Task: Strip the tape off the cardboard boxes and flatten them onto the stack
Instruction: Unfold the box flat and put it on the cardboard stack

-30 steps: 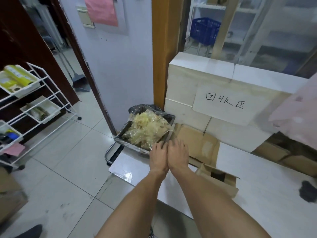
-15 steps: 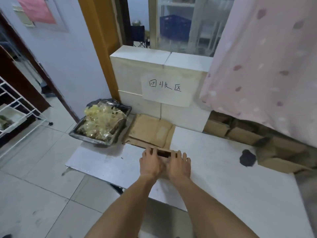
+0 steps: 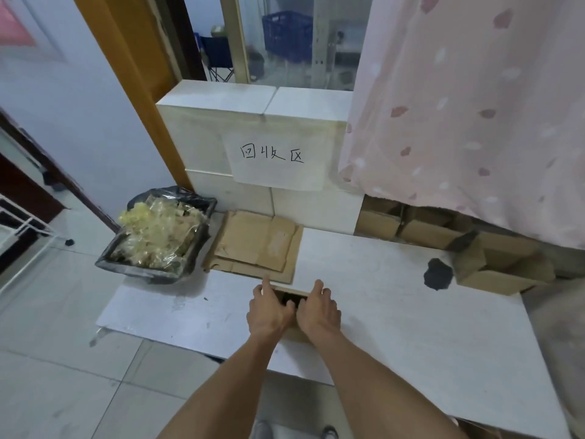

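Bare board [image 3: 411, 312] rightward — bin [image 3: 152, 248] left

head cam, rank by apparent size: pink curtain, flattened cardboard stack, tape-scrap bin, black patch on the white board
1. pink curtain, by far the largest.
2. tape-scrap bin and flattened cardboard stack: they look about alike, so no ranking between them.
3. black patch, the smallest.

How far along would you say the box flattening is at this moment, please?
Done: flattened cardboard lies stacked by the white wall, and the bin beside it is full of stripped tape. In hand: the left hand and right hand hold a small open box on the white board; it is not yet flat. Left: several brown boxes wait under the curtain.
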